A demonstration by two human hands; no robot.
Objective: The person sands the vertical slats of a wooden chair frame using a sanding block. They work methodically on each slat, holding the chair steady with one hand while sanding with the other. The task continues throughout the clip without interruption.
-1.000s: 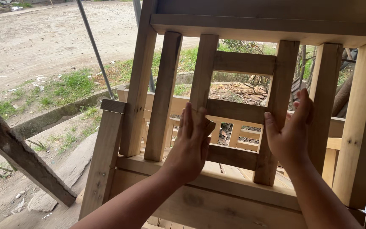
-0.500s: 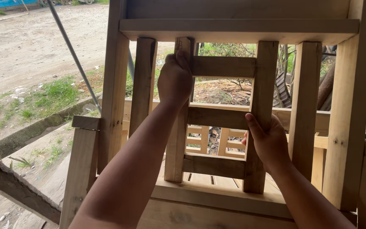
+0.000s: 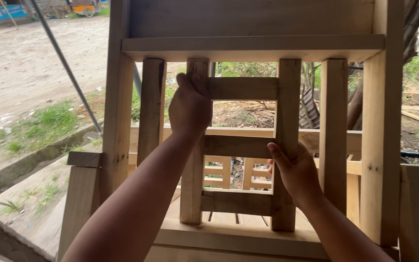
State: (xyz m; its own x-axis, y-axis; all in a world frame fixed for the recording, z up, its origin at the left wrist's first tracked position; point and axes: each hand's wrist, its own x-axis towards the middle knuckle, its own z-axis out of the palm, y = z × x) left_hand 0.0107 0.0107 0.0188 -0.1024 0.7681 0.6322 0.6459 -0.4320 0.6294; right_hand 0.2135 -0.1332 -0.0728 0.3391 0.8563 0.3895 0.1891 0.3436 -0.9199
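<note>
A pale wooden chair back frame (image 3: 382, 145) stands upright in front of me, with a wide top rail (image 3: 253, 47) and several vertical slats. In its middle sits a ladder-like panel of two slats joined by three short crosspieces (image 3: 241, 88). My left hand (image 3: 190, 107) grips the upper part of the left slat of that panel. My right hand (image 3: 293, 171) holds the lower part of the right slat (image 3: 287, 97), fingers wrapped around it.
Another wooden frame (image 3: 224, 170) shows through the gaps behind. A post with a flat cap (image 3: 84, 159) stands at the lower left. A slanted metal pole (image 3: 64, 63), a dirt road and grass lie to the left. Tree trunks and timber are at the right.
My left hand rose from the middle crosspiece to the upper left slat. My right hand shifted down the right slat. The frame now stands closer and more square to me.
</note>
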